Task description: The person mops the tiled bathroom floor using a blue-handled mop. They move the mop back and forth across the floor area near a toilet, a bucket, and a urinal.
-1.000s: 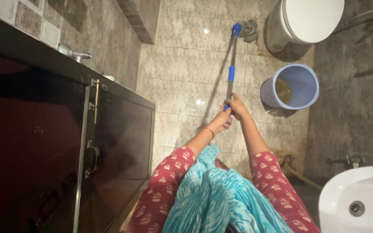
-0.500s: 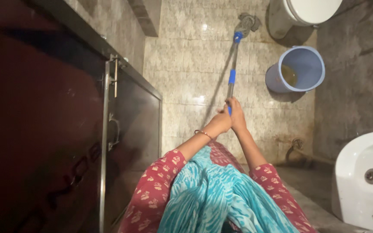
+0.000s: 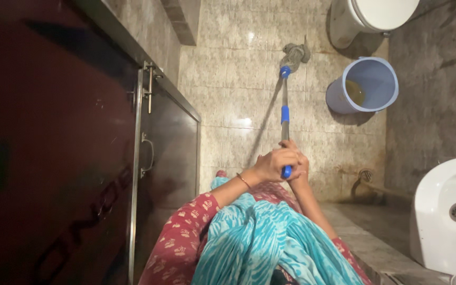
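Note:
I hold a mop by its grey-and-blue handle (image 3: 284, 113) with both hands. My left hand (image 3: 273, 163) wraps the blue end of the handle, and my right hand (image 3: 297, 164) grips it just behind, partly hidden by the left. The grey rag mop head (image 3: 294, 54) lies on the beige tiled floor (image 3: 228, 95), near the base of the white toilet (image 3: 376, 15). My red patterned sleeves and teal scarf fill the bottom of the view.
A pale blue bucket (image 3: 366, 84) with murky water stands right of the mop head. A dark glossy door (image 3: 75, 158) with metal handles runs along the left. A white basin (image 3: 447, 216) is at lower right, with a floor drain (image 3: 364, 175) near a raised ledge.
I have pulled the mop back toward me: the mop head slid away from the toilet base down the floor, and my hands dropped lower in view.

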